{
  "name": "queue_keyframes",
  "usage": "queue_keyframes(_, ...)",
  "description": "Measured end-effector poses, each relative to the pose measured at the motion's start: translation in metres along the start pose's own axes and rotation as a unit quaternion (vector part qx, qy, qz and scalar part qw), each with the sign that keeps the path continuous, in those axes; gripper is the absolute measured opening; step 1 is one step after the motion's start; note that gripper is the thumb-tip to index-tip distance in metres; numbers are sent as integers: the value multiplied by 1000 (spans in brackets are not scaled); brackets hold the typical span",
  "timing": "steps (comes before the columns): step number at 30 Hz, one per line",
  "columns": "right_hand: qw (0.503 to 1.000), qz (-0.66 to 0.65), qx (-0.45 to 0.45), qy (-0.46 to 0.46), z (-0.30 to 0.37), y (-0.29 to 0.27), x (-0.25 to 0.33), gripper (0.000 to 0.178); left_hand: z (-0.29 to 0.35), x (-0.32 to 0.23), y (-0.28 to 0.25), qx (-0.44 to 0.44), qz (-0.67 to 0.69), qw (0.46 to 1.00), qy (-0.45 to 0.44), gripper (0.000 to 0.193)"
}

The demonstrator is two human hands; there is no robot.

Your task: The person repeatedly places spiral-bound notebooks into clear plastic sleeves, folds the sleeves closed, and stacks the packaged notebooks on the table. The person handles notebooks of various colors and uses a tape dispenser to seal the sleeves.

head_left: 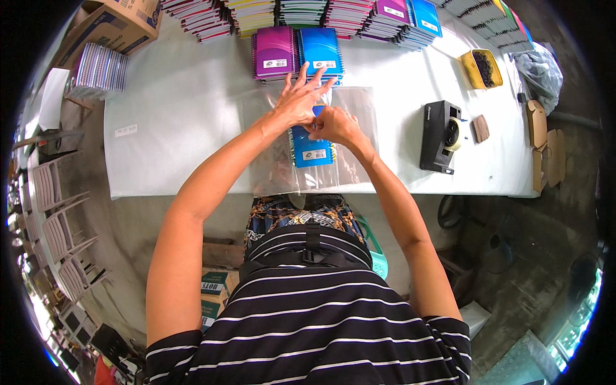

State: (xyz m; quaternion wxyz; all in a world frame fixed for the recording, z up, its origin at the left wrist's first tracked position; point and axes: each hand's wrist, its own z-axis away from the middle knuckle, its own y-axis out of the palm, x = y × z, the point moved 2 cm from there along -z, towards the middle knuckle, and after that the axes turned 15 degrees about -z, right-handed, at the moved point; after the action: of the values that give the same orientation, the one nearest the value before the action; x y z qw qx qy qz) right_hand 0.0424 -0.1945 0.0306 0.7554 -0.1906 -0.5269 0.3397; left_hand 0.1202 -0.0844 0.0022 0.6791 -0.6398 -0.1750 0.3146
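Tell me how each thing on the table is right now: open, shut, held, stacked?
Blue notebook: shut, lying flat inside a clear bag.
Clear bag: flat on the table, blue notebook inside it.
Left hand: fingers spread, pressing on the bag.
Right hand: fingers pinched at the top of the notebook.
Purple notebook: shut, on a pile.
Tape dispenser: standing untouched, tape roll loaded.
Yellow tray: holds small dark bits.
Cardboard box: flaps open.

Blk/wht striped short-sleeve tee, patterned bottoms, bare forearms.
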Motion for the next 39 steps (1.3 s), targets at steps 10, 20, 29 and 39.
queue_keyframes(10, 978, 204, 44, 18, 7, -6, 4, 52, -1, -3, -10, 32, -37, 999, 19, 134)
queue_keyframes(20, 966, -253, -44, 19, 17, 32, -73, 72, 78, 25, -16, -255, -21, 948, -190, 71)
queue_keyframes(29, 877, -478, -27, -44, 67, 23, -37, 104, 135, -20, 27, -62, 193, 963, -177, 65)
queue_keyframes(39, 906, -332, -97, -245, 64, 26, -48, 102, 142, -37, -22, -124, 453, 876, -105, 105)
